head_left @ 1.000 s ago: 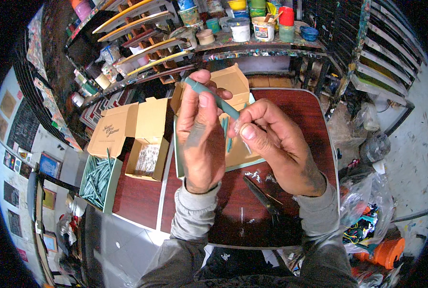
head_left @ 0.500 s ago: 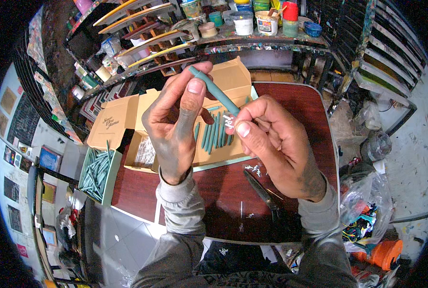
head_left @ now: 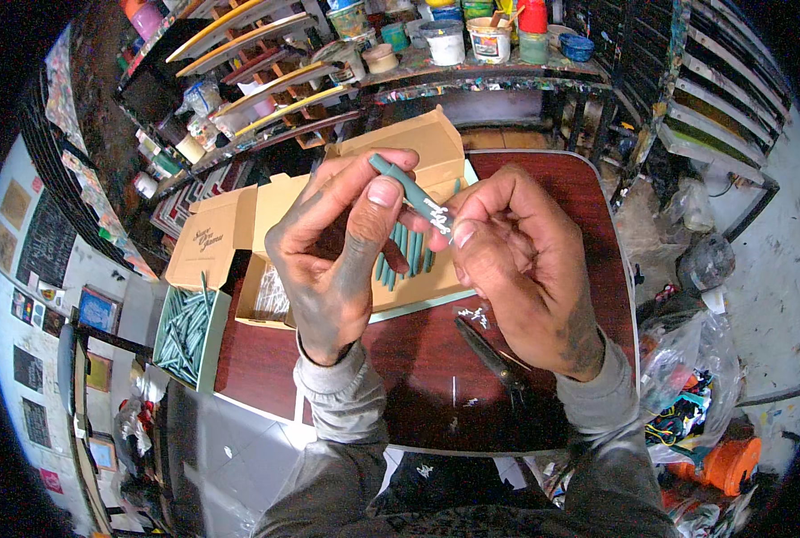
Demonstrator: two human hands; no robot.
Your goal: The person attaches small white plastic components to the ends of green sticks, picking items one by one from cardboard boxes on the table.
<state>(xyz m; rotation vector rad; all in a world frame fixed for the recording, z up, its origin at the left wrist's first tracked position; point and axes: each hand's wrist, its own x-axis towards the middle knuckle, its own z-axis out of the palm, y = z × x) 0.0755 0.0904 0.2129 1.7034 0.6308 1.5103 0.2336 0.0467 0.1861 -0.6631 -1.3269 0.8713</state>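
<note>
Between both hands is a green pen, slanting down to the right. The thumb and fingers of my left hand grip its upper end. My right hand is closed at the lower end, thumb beside white lettering on the barrel; its fingers hide the tip. Behind the hands, several green pens lie in a row in an open cardboard box. Scissors with dark handles rest on the table below my right hand, near small white lettering scraps.
A pale green box full of green pens stands at the left table edge. Next to it is a small cardboard box with white contents. Paint tubs line a shelf at the back. A clear plastic bag hangs right of the dark red table.
The pen has shifted down and turned steeper, and the white lettering now shows on its barrel. My right hand's fingers have bunched closer round the lower end.
</note>
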